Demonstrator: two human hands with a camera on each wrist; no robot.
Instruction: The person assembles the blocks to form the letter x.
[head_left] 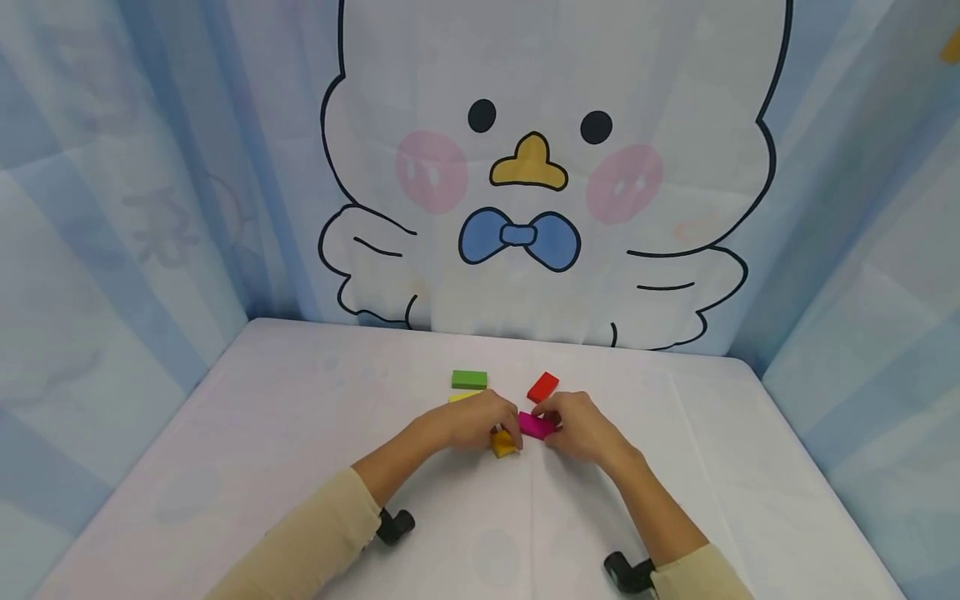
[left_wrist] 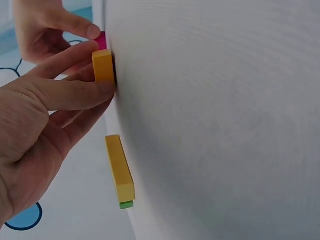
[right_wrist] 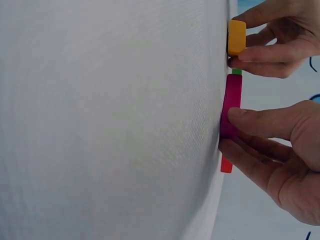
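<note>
My left hand (head_left: 478, 419) pinches an orange block (head_left: 503, 444) between thumb and fingers, low over the white table. Just right of it, my right hand (head_left: 583, 427) grips a magenta block (head_left: 536, 426) that lies slantwise. In the right wrist view, thumb and fingertips press the sides of the magenta block (right_wrist: 231, 95), while the orange block (right_wrist: 237, 38) shows beyond it in the other hand. Behind the left hand lies a yellow block (head_left: 464, 397), partly covered by that hand in the head view; its long side shows in the left wrist view.
A green block (head_left: 469, 380) lies behind the yellow one. Past the right fingertips a red block (head_left: 543, 387) sits at an angle. The white-covered table (head_left: 300, 400) ends at a printed curtain (head_left: 525, 300) at the back, with more curtain on both sides.
</note>
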